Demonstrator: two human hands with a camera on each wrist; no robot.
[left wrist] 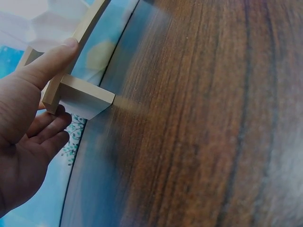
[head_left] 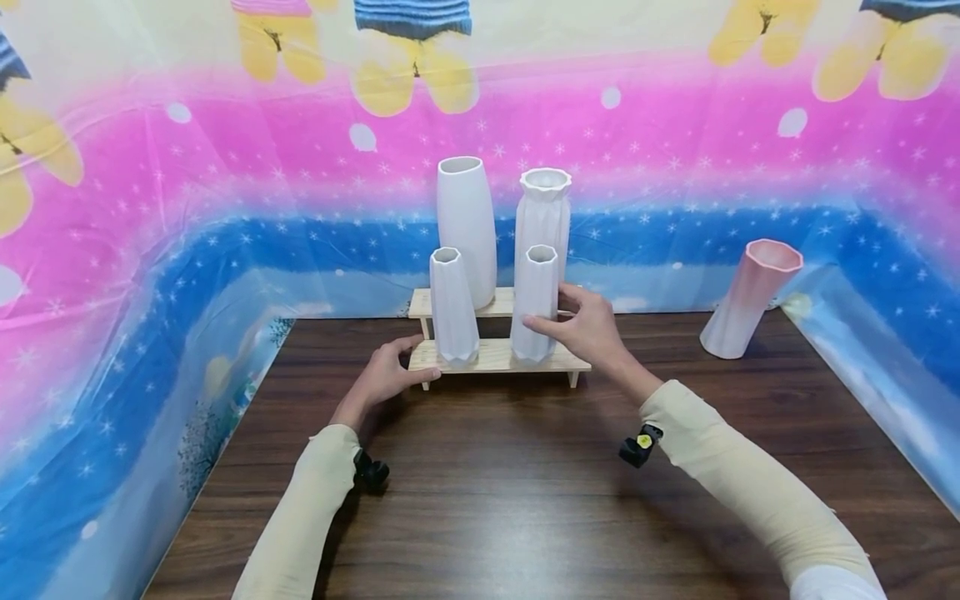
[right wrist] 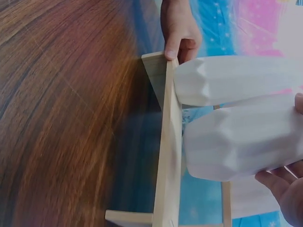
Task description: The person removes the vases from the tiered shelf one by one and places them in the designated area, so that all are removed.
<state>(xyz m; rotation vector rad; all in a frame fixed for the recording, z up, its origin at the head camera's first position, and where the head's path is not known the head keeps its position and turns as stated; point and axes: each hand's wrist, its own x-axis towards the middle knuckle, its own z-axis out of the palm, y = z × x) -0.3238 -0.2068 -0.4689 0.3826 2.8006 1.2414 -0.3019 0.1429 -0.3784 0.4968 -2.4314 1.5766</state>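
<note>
My right hand (head_left: 592, 329) grips a small white faceted vase (head_left: 535, 312) by its side, thumb in front, over the right part of the lower shelf. In the right wrist view, a narrow gap shows between this vase's base (right wrist: 208, 146) and the shelf board (right wrist: 168, 142). My left hand (head_left: 386, 373) pinches the left end of a two-step wooden stand (head_left: 495, 357), thumb on top and fingers below, as the left wrist view shows. Beside the held vase, another small white vase (head_left: 453, 317) stands on the lower step.
On the upper step stand a tall smooth white vase (head_left: 467, 225) and a tall white vase with a scalloped rim (head_left: 543, 200). A pink-and-white vase (head_left: 750, 300) stands at the right of the dark wooden table (head_left: 487, 500). Patterned cloth (head_left: 637, 125) hangs behind and at both sides.
</note>
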